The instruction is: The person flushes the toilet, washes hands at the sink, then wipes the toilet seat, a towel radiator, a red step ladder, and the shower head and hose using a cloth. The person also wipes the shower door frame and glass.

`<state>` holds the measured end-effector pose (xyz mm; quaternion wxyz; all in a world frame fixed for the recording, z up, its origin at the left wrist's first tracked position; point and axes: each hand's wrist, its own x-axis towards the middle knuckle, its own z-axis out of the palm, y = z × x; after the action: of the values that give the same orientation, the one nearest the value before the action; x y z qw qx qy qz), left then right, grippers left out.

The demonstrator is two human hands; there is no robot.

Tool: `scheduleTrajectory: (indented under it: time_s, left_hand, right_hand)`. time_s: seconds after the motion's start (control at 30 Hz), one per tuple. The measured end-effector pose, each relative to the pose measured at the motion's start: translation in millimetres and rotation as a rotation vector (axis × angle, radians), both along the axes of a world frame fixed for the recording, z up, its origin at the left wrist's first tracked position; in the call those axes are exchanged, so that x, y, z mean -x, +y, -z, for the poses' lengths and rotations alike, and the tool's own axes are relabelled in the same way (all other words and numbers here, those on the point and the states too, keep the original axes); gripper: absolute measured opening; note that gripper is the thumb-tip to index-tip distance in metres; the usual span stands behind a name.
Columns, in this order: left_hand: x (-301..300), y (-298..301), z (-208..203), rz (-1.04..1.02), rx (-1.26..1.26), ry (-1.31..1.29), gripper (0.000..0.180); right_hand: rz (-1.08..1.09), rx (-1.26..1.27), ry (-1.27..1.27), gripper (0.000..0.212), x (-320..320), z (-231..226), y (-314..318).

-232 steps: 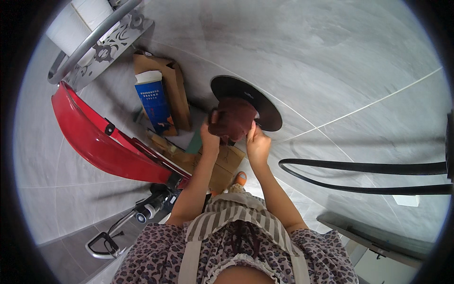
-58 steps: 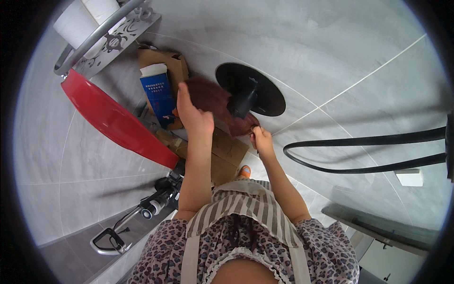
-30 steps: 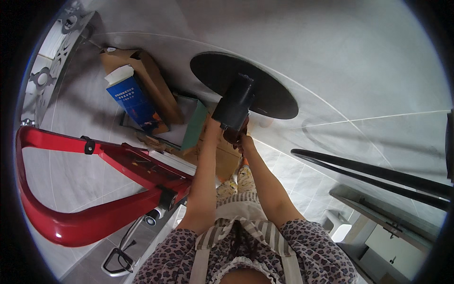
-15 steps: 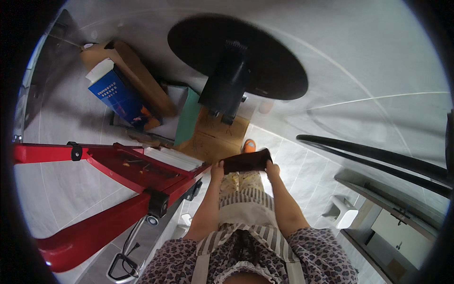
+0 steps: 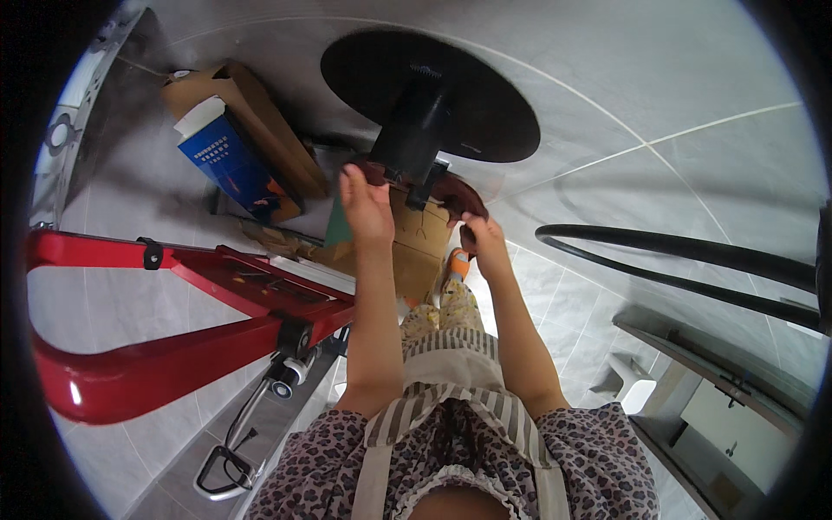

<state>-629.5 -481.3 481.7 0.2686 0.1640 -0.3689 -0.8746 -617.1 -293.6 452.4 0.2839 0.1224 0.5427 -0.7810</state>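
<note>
A dark maroon strip (image 5: 459, 192), seemingly cloth or another flexible sheet, curves around the lower end of a black cylindrical stem (image 5: 412, 134). That stem joins a wide black disc (image 5: 485, 95) against the grey tiled surface. On the strip's left end, my left hand (image 5: 368, 206) is closed with its fingertips beside the stem. My right hand (image 5: 485, 243) grips the right end, a little lower. Between the two hands, small black clip-like parts (image 5: 422, 192) stick out of the stem's end. The strip's middle is partly hidden behind these parts.
A red stepladder (image 5: 130, 381) with a top tray stands at my left. Beyond it are a blue box (image 5: 230, 169) and a brown carton (image 5: 260, 117). Flattened cardboard (image 5: 420, 238) lies below my hands. A black looped bar (image 5: 676, 251) juts in from the right, above an open cabinet (image 5: 728, 433).
Both hands have moved up and away from my body to the black stem. The maroon strip, stretched between them in front of my waist before, now bends around the stem's end.
</note>
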Motion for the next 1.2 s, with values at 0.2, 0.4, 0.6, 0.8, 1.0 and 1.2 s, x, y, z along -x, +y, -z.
scheduleTrajectory:
  time_s: [0.2, 0.4, 0.6, 0.8, 1.0, 1.2]
  left_hand:
    - [-42.4, 17.6, -35.7, 0.139, 0.013, 0.067, 0.034]
    - [-24.7, 4.3, -46.9, 0.142, -0.089, 0.061, 0.035]
    - [-11.3, 5.4, 11.9, 0.080, -0.069, -0.453, 0.043]
    - [-30.0, 10.5, 7.7, 0.138, 0.158, -0.507, 0.039]
    - [-84.4, 10.3, -60.1, 0.225, 0.778, -0.343, 0.030]
    - [-126.3, 3.4, -64.7, 0.473, 0.632, -0.435, 0.032]
  right_hand:
    - [0.026, -0.047, 0.012, 0.022, 26.0, -21.8, -15.8]
    - [-0.026, -0.214, 0.201, 0.023, 24.0, -14.2, -30.7]
    - [-0.233, -0.195, 0.786, 0.021, -11.8, -118.8, -2.5]
    - [-0.040, -0.217, 0.647, 0.019, -8.5, -109.5, -11.5]
    - [-0.211, -0.322, 0.241, 0.021, 11.1, 3.4, -11.9]
    - [-0.165, -0.209, 0.043, 0.027, 4.6, 10.6, -20.0]
